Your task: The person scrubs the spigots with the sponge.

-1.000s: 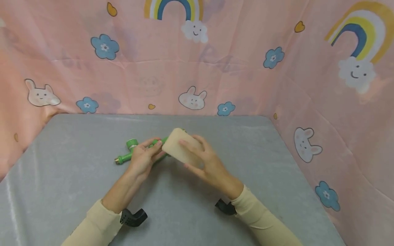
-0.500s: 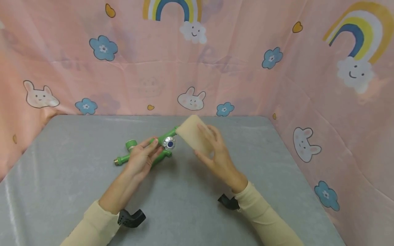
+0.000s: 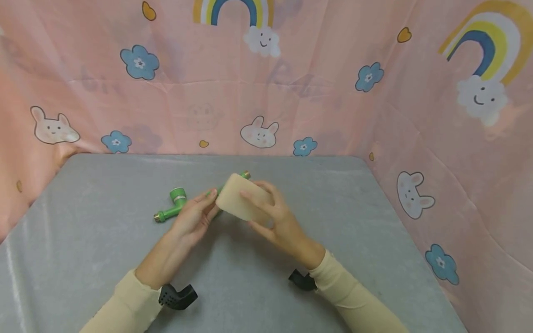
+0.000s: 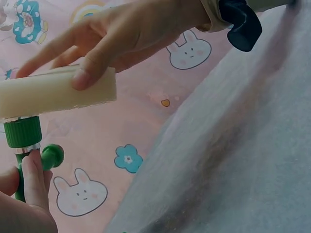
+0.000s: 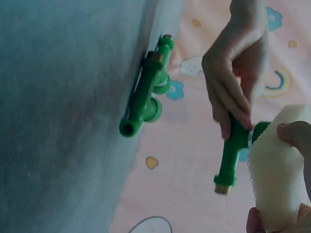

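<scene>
Left hand (image 3: pixel 190 222): fingers pinch green, brass-tipped pipe valve (image 5: pixel 228 162) above grey cloth-covered counter (image 3: pixel 250 286). Right hand (image 3: pixel 285 222): fingers grip cream rectangular sponge block (image 3: pixel 235 200), touching valve. Two other green valves (image 5: pixel 142 94) (image 5: pixel 165 47) on counter, left.

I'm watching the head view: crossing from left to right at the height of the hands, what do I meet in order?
Unheld green fitting → left hand → pale sponge → right hand.
</scene>
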{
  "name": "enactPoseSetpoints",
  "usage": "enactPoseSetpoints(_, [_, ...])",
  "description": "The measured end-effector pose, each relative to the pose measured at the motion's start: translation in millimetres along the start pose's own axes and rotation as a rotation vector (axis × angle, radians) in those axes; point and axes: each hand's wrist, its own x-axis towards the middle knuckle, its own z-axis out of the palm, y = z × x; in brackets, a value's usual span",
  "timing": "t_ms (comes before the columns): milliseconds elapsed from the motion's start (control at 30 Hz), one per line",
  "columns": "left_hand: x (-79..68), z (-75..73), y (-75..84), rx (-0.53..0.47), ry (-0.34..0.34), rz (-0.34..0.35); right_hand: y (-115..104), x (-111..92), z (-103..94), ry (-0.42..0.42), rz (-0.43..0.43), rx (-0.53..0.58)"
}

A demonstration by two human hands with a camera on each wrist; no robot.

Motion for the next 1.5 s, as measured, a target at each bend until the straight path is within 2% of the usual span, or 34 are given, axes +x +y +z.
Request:
enactPoseSetpoints(200, [-0.2,-1.0,4.3,-0.040,0.018,0.007,11.7,2.3,-8.0,0.035,0.133,-0.003])
enactPoseSetpoints(533, [1.5,-1.7,3.2,-0.106,0.032,-0.025,18.8,3.0,-9.8,0.032,0.266,-0.020])
enactPoseSetpoints(633, [3.2,-2.5,1.2,-0.066,0.027,-0.025,20.1,3.4,-10.1,0.031,0.312,-0.031])
enactPoseSetpoints(733, [5.5,-3.9,-2.2,0.044,0.023,0.005,21.7,3.7,-11.7,0.049,0.339,-0.007])
enactPoseSetpoints(800, [6.3,-4.6,-4.2,0.144,0.023,0.042,21.6,4.0,-14.3,0.059,0.334,0.022])
enactPoseSetpoints(867, [7.0,-4.5,-6.5,0.236,0.029,0.091,20.5,4.0,-16.3,0.047,0.289,0.048])
enactPoseSetpoints(1000, [6.8,-3.1,-7.9,0.347,0.012,0.172,13.4,3.4,-16.8,-0.069,0.204,0.078])
enactPoseSetpoints(1100, [8.1,-4.2,-6.8,0.367,-0.015,0.209,10.2,3.4,-15.6,-0.131,0.214,0.087])
enactPoseSetpoints(1233, [8.7,-6.7,-6.0,0.354,-0.030,0.220,11.2,3.9,-14.5,-0.136,0.223,0.058])
enactPoseSetpoints(1333, [8.4,-6.5,-7.0,0.340,-0.020,0.217,13.3,3.7,-13.4,-0.110,0.193,-0.003])
enactPoseSetpoints(1500, [8.2,-3.2,-9.2,0.316,-0.011,0.210,19.2,3.3,-14.6,-0.013,0.168,-0.173])
